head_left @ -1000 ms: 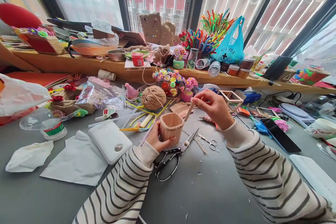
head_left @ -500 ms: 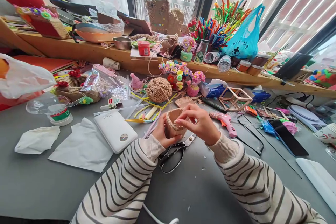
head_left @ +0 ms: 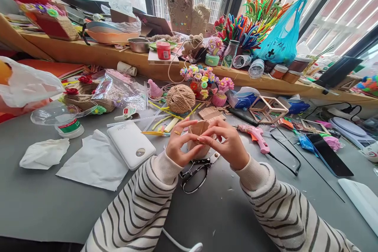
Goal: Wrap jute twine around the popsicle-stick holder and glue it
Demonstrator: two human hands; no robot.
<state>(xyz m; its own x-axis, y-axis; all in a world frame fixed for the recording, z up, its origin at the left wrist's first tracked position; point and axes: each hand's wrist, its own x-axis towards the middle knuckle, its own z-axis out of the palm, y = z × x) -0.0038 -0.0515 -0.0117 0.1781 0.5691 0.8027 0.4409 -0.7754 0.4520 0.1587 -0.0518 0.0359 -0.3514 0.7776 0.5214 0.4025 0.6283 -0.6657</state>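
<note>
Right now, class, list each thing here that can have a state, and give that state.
Left hand: holding the stick cup.
Right hand: fingertips on the cup.
Stick cup: held between both hands.
Scissors: lying on the table.
Twine ball: wound up.
Phone: screen dark.
Glue gun: lying down.

A grey table (head_left: 44, 204) is seen, with a wooden shelf (head_left: 88, 57) along its far edge. On the near left of the table, a crumpled tissue (head_left: 44, 152) and a flat white sheet (head_left: 93, 162) are laid, with a white power bank (head_left: 131, 144) just beside the sheet. Black scissors (head_left: 196, 170) are placed near the middle. Farther back, a ball of twine (head_left: 180, 99) is found. To the right, a pink glue gun (head_left: 256, 134) and a dark phone (head_left: 329, 154) are laid. On the shelf, a metal bowl (head_left: 138, 45), a red jar (head_left: 163, 50) and a blue plastic bag (head_left: 277, 45) are kept.
</note>
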